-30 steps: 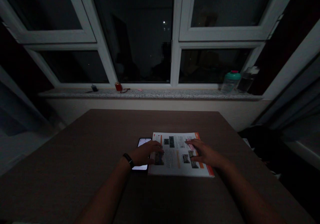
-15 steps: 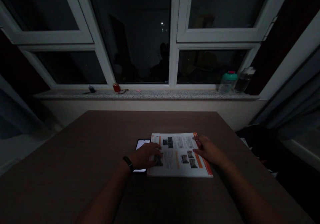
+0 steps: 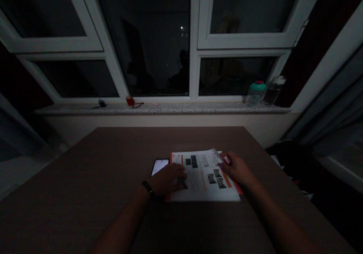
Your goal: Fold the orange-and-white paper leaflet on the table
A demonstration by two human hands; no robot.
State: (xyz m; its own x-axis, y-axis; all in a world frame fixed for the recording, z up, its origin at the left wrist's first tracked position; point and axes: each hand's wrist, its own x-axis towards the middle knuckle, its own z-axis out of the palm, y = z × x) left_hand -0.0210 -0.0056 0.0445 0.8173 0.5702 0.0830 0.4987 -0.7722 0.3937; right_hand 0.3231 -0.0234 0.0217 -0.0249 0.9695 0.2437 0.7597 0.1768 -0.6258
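Note:
A thin printed book (image 3: 198,178) with small pictures and orange strips lies on the brown table (image 3: 130,144). My left hand (image 3: 169,178), a dark band on its wrist, rests with fingers spread on the left part of the page. Between thumb and fingers, my right hand (image 3: 234,167) pinches the page's upper right edge, and that corner is bent up. Red-orange edges show beneath the page on the left and lower right. Beside the book, a lit phone (image 3: 160,165) is partly covered by my left hand.
Behind the table runs a speckled windowsill (image 3: 176,108). On it stand a teal-lidded bottle (image 3: 256,93), a clear bottle (image 3: 273,90), a small red jar (image 3: 130,101) and a small dark item (image 3: 101,103). Grey curtains hang at both sides.
My right hand has closed on the page edge and lifted its upper right corner. The page has shifted a little, showing red-orange at the left edge. My left hand stays on the book.

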